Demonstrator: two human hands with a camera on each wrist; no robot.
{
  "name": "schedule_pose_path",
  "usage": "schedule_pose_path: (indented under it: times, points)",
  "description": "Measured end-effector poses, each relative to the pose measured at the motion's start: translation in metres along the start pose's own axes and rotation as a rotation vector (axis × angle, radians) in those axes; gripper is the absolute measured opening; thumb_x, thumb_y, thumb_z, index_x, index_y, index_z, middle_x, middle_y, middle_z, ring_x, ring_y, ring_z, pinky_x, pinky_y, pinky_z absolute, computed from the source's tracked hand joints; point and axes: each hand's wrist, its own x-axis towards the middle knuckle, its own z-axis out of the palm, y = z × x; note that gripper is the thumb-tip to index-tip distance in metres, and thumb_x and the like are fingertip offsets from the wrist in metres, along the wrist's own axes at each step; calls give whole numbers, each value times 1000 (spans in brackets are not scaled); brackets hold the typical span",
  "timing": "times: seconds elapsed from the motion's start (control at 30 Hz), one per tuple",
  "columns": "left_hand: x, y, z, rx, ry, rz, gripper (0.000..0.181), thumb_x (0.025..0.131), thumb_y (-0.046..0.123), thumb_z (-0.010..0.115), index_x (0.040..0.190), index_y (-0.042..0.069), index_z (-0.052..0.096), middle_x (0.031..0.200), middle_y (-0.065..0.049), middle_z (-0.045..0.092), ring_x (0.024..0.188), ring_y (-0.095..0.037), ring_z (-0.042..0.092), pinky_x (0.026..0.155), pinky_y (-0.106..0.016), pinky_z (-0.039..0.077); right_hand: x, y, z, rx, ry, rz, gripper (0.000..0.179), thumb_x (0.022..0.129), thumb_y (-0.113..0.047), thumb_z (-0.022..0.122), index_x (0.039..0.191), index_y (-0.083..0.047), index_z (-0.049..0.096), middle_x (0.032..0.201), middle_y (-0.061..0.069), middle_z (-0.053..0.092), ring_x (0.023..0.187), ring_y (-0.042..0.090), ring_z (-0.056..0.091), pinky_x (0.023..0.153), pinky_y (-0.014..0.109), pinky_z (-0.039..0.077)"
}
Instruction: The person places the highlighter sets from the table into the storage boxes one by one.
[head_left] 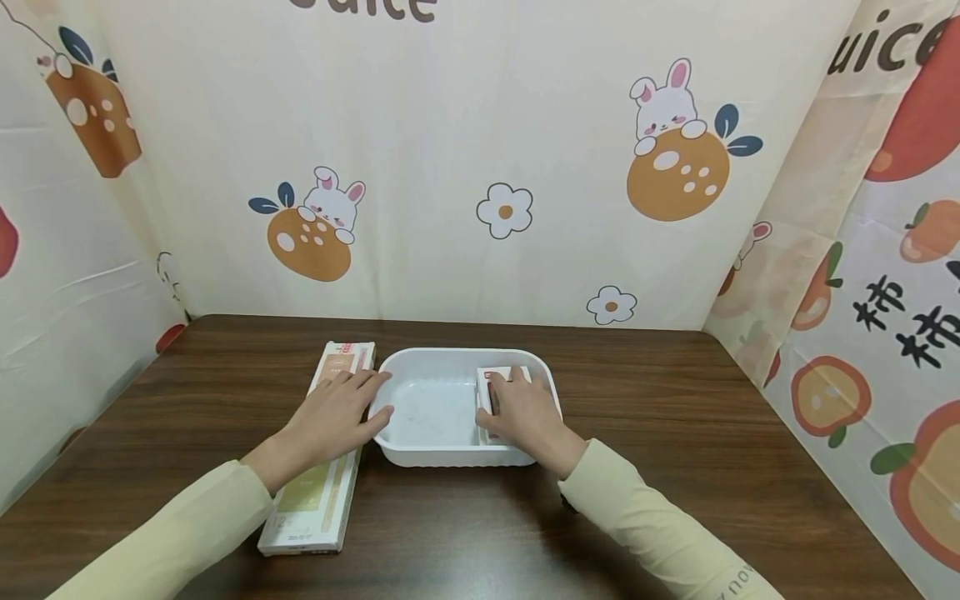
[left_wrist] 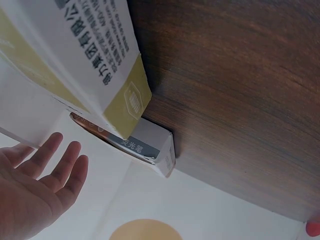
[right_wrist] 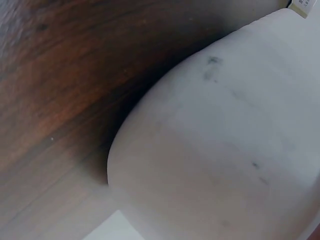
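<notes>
A white plastic basin (head_left: 435,454) with rounded corners sits on the table. Inside it, against the right wall, lies a small white box (head_left: 486,385) with red and dark print. My right hand (head_left: 525,417) holds this box from above, thumb at its left side and fingers toward its far end; the hand covers much of it. My left hand (head_left: 333,417) rests at the basin's left rim, fingers extended, above a long pale box (head_left: 307,517). In the left wrist view, the left hand (left_wrist: 40,190) shows loosely spread fingers near a yellow-and-white box (left_wrist: 95,55).
Another box (left_wrist: 140,145) with a grey band and printed characters stands beyond the yellow-and-white one. The dark wood-grain table (head_left: 652,400) meets a printed cloth backdrop (head_left: 450,167) behind and at both sides. In the right wrist view, the basin's white wall (right_wrist: 210,130) fills most of the picture.
</notes>
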Motion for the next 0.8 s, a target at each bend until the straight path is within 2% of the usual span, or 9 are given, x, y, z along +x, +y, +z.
schedule_pose_path:
  times: [0.47,0.8]
  points:
    - [0,0,0,-7,1,-2,52,89,44,46,128,9,51,123,-12,56,113,-34,52,89,-52,39,-2,1,0,3,10,-6,38,78,-42,61,101,-11,60,89,15,55,75,34,52,62,40,46]
    - [0,1,0,-14,-11,-10,52,90,43,47,129,9,50,124,-12,56,114,-35,51,89,-53,39,-2,1,-2,-35,14,-14,43,78,-48,65,98,-10,60,88,14,57,78,33,55,67,42,47]
